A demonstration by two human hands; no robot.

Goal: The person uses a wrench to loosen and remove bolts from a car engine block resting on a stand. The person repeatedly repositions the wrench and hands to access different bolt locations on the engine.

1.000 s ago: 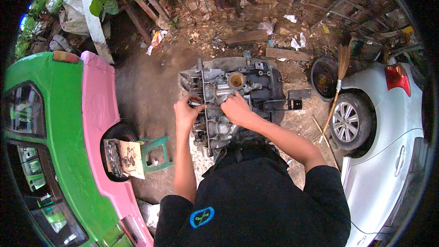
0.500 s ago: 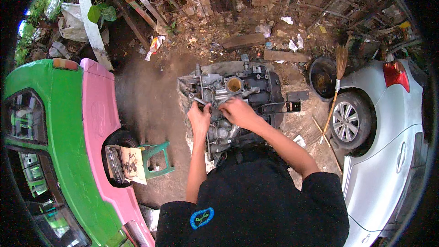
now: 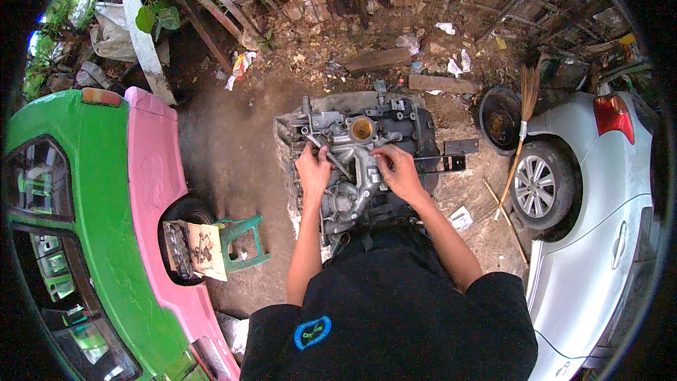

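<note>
A car engine [image 3: 416, 130] of grey metal and black parts lies on the ground in front of me. My left hand [image 3: 314, 173] is closed at its left side, around a long, slim metal wrench [image 3: 341, 164] that slants across the engine. On the other side of the pale branched intake manifold [image 3: 367, 176], my right hand [image 3: 398, 173] has its fingertips pinched together against the metal. Whatever lies between those fingertips is too small to make out. Beyond both hands is a round opening with a brownish inside [image 3: 362, 128] on top of the engine.
A green and pink car [image 3: 155, 162] stands to the left, a silver car [image 3: 592, 190] to the right. Beside the left wheel, a green plastic stool [image 3: 247, 240] stands by cardboard [image 3: 206, 250] with metal parts. A broom [image 3: 522, 123] and black basin [image 3: 497, 120] are at right.
My right hand has moved right, away from my left hand, uncovering the manifold. The wrench now shows more fully, slanting past my left fingers.
</note>
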